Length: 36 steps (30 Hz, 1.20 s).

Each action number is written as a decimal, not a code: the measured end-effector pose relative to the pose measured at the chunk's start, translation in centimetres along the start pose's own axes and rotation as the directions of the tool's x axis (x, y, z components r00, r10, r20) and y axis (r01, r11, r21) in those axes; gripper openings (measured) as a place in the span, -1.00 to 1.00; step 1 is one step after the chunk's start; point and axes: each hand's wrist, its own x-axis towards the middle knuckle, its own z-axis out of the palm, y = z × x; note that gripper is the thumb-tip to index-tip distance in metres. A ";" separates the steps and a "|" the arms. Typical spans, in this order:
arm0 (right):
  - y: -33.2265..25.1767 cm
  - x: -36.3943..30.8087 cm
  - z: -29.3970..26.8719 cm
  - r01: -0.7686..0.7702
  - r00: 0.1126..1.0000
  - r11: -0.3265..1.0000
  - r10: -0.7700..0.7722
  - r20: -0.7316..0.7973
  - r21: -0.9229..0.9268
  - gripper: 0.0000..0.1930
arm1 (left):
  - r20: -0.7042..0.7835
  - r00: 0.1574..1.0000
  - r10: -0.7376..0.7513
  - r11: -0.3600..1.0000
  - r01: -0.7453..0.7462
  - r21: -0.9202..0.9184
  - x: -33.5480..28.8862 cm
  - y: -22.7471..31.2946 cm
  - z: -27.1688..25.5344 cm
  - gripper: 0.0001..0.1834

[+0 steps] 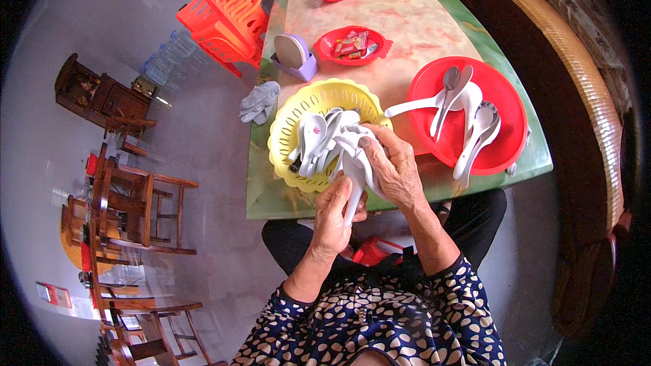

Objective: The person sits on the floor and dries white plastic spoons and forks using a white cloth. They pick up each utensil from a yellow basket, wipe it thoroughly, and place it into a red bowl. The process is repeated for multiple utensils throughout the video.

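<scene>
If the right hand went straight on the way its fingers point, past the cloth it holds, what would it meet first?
Most likely the right side of the yellow basket, just beyond the white cloth in the right hand. Height is unclear, so it might pass over the rim.

Orange chairs (230,17) stacked, clear bottles (165,61) (plastic, prob.) nr them; wooden chairs (148,209) lower L.

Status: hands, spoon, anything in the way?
Left hand: grip on white spoon, handle exposed. Right hand: holding white cloth at its upper end, which is hidden. Yellow basket close beyond both hands; no obstruction visible.
</scene>
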 end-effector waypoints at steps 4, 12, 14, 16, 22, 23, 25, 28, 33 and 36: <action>0.8 -0.5 1.0 0.387 0.906 0.890 -0.416 -0.079 -0.240 -0.73 | 0.055 0.997 0.055 0.996 -0.051 -0.068 0.8 -0.6 -1.3 -0.72; 1.6 -4.3 3.5 0.419 0.848 0.732 -0.527 -0.058 -0.538 -0.48 | -0.040 0.995 0.095 0.971 -0.102 -0.217 1.8 0.2 0.0 -0.44; 1.7 -5.1 3.6 0.317 0.902 0.817 -0.417 -0.114 -0.481 -0.50 | -0.065 0.993 0.094 0.981 -0.104 -0.165 1.6 0.2 0.0 -0.44; 1.4 -5.3 3.7 0.162 0.968 0.942 -0.210 -0.140 -0.293 -0.51 | -0.050 0.991 0.128 0.984 -0.133 -0.115 1.6 0.3 -0.3 -0.47; 0.1 -3.9 3.0 -0.018 0.996 0.972 0.038 -0.083 0.235 -0.54 | -0.025 0.994 0.107 0.964 -0.110 -0.242 2.0 -0.2 -0.4 -0.46; -0.1 -3.7 3.0 0.004 0.997 0.978 0.012 -0.078 0.206 -0.55 | -0.011 0.996 0.091 0.953 -0.091 -0.289 2.0 -0.3 -0.6 -0.43; -0.6 -3.4 2.9 0.048 0.997 0.987 -0.039 -0.061 0.150 -0.56 | 0.010 0.988 0.153 0.956 -0.146 -0.253 2.4 0.2 -0.6 -0.43; -0.3 -3.2 2.2 -0.009 1.000 1.000 0.009 -0.009 -0.007 -0.57 | 0.006 0.969 0.246 0.962 -0.244 -0.126 2.5 1.7 0.0 -0.44; 2.2 -2.8 2.2 0.314 0.948 0.925 -0.316 0.025 -0.215 -0.61 | 0.019 0.966 0.259 0.955 -0.259 0.146 3.1 3.2 1.2 -0.43; 2.1 -3.1 2.5 0.354 0.934 0.885 -0.354 0.058 -0.301 -0.59 | 0.015 0.981 0.195 0.967 -0.195 0.162 3.4 3.2 0.9 -0.45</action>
